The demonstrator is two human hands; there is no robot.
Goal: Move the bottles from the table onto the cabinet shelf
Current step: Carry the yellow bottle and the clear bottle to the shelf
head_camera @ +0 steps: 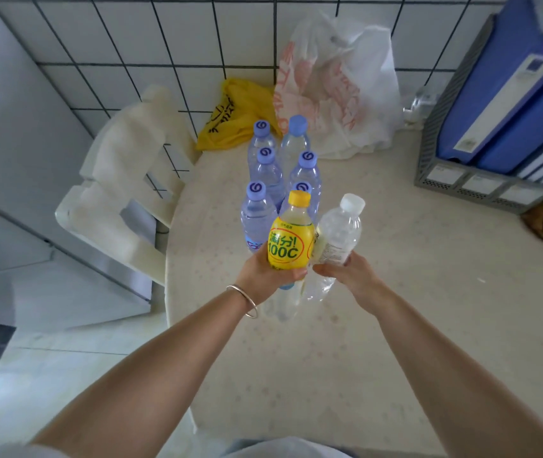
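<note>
Your left hand (pixel 265 271) is curling its fingers around the lower body of the yellow-capped lemon drink bottle (pixel 291 238), the fingertips wrapping onto the front just under the yellow label, and you are holding it upright and clear of the table. Your right hand (pixel 346 276) is gripping the base end of the clear white-capped bottle (pixel 337 234), thumb and fingers closing round it, and it is leaning to the right, its side just beside or touching the yellow one; which, you cannot tell from here. Below your hands another clear bottle (pixel 288 300) is showing through, though whether it is lying on the table or being held is unclear. Just beyond, six water bottles with blue caps (pixel 271 173) are standing in two rows on the pale round table (pixel 412 292), so most of the load is waiting to be carried. Behind them a yellow bag (pixel 233 117) and a white plastic bag (pixel 336 90) are slumping against the tiled wall, a grey file rack with blue binders (pixel 501 104) is sitting at the right, and a white chair (pixel 124 180) is standing to the left. No cabinet shelf is showing in this view, so you are judging the task as barely begun: two bottles in hand, none visibly placed.
</note>
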